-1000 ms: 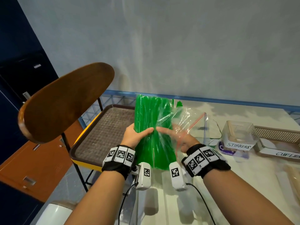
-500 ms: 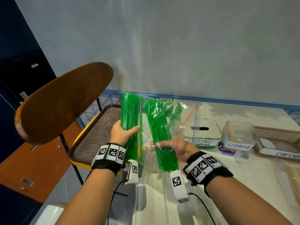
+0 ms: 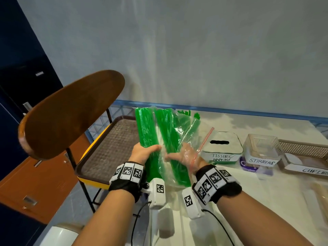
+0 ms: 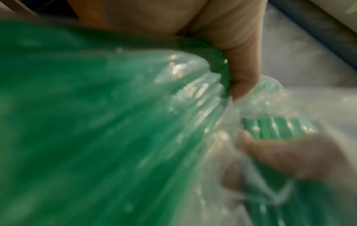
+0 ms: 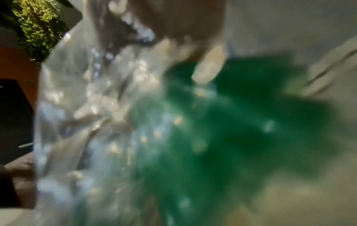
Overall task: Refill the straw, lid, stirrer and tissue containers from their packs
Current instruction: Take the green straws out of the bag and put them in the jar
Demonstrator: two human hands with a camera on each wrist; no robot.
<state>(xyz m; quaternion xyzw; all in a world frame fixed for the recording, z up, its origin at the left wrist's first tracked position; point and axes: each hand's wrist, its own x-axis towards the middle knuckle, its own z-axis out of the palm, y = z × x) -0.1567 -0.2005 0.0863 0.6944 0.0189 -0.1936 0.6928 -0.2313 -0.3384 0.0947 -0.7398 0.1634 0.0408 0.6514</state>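
Note:
Above the table's left end, my left hand (image 3: 144,153) grips an upright bundle of green straws (image 3: 145,132); its thumb (image 4: 241,73) presses the plastic-covered straws (image 4: 96,122). Beside it, my right hand (image 3: 181,155) is under the film of a clear zip bag (image 3: 190,128) and holds a second bundle of green straws (image 3: 168,139) there. The two bundles stand side by side, nearly touching. The right wrist view is blurred: a fingertip (image 5: 208,65) on green straws (image 5: 231,130) and crumpled bag (image 5: 86,107).
On the white table (image 3: 230,201) to the right stand a box labelled tissues/napkins (image 3: 222,151), a clear stirrers container (image 3: 260,150) and a cup lids basket (image 3: 305,157). A brown tray (image 3: 110,148) lies on a chair at the left, under its wooden backrest (image 3: 71,114).
A second ago both hands held one bundle in the bag. My left hand pulled a bundle off to the left, and it has now come back beside the bag.

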